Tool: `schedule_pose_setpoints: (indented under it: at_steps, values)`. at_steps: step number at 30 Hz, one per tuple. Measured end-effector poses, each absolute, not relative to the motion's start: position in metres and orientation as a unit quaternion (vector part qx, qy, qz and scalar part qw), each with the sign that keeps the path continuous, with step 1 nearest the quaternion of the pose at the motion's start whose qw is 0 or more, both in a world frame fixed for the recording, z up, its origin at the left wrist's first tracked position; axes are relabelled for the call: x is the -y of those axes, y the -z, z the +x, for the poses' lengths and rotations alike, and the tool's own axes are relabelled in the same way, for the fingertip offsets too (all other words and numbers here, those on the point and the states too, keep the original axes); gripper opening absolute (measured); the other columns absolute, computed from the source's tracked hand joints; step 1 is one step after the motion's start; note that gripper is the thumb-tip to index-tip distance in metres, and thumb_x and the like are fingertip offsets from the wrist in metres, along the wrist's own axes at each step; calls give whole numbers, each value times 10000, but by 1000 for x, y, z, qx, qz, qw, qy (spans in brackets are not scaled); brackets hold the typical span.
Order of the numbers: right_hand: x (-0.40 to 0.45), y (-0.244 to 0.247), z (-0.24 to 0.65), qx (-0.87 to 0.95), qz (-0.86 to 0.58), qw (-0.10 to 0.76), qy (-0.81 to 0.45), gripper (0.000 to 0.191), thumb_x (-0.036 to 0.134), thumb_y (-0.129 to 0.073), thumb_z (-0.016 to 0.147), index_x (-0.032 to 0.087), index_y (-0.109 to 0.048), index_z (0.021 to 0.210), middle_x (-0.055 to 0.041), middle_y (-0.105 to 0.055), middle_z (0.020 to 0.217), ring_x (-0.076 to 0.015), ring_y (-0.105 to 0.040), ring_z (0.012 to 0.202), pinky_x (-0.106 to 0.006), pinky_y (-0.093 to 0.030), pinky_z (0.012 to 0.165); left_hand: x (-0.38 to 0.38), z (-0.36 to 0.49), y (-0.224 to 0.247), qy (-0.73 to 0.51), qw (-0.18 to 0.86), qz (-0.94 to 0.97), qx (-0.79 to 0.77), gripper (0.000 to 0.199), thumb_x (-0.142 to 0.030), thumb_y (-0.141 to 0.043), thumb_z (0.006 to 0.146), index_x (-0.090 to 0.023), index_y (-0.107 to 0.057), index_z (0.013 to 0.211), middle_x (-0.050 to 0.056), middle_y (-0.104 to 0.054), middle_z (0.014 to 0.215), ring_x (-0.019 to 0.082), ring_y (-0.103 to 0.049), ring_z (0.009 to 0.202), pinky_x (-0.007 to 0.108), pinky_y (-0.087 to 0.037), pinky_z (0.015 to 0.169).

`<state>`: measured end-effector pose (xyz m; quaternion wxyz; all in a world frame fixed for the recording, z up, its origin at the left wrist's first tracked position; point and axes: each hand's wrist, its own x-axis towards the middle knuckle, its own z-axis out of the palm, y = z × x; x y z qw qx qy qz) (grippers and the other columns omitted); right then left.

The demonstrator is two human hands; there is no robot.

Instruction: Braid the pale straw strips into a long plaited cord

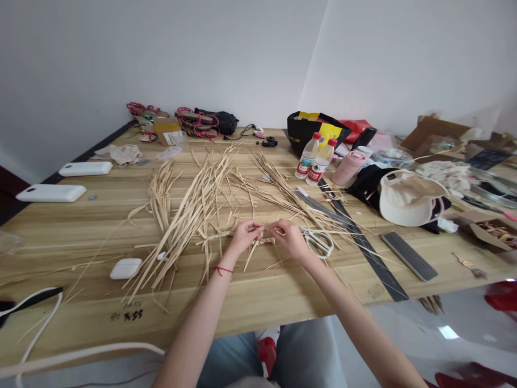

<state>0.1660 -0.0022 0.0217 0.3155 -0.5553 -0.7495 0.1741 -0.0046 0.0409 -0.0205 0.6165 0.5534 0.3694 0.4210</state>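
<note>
My left hand (246,237), a red string round its wrist, is closed in a pinch near the middle of the table. My right hand (287,237) is pinched just across from it, the fingertips of both almost meeting. Between them runs a thin straw strand, small and partly hidden by the fingers. Below and beside the hands lies a narrow braided straw strip (220,235), with loose ends sticking out. Scissors with pale green handles (321,244) lie right beside my right hand. A large heap of loose straw (197,199) spreads out to the left.
More straw (283,188) lies behind the hands. Two water bottles (319,164), a pink cup (349,168), a black bag (301,134) and a white cap (410,199) stand farther right. A phone (409,256) lies near the front edge; a white earphone case (125,268) is at left.
</note>
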Motion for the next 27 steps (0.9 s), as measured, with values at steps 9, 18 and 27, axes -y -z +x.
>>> schedule_pose_setpoints:
  at_steps: [9,18,27]
  values:
    - [3,-22,170,765,-510,346,-186,111,180,-587,818,164,-682,872,-53,-688,817,-150,-594,710,-249,-419,676,-40,-4,20,-429,617,551,-362,250,-336,-705,693,-124,-616,792,-4,-618,635,99,-572,535,230,-493,553]
    - [-2,-14,172,756,-515,356,-190,107,218,-576,836,163,-668,840,-41,-674,771,-139,-562,648,-240,-390,619,-39,-4,19,-428,612,555,-367,245,-336,-703,696,-124,-615,781,-9,-603,611,103,-568,533,227,-481,538]
    - [-1,-15,168,746,-532,359,-178,144,238,-554,848,151,-667,829,-43,-653,729,-135,-533,619,-236,-372,605,-40,-5,20,-429,614,555,-361,252,-340,-709,692,-124,-613,780,-13,-597,613,98,-559,521,234,-493,545]
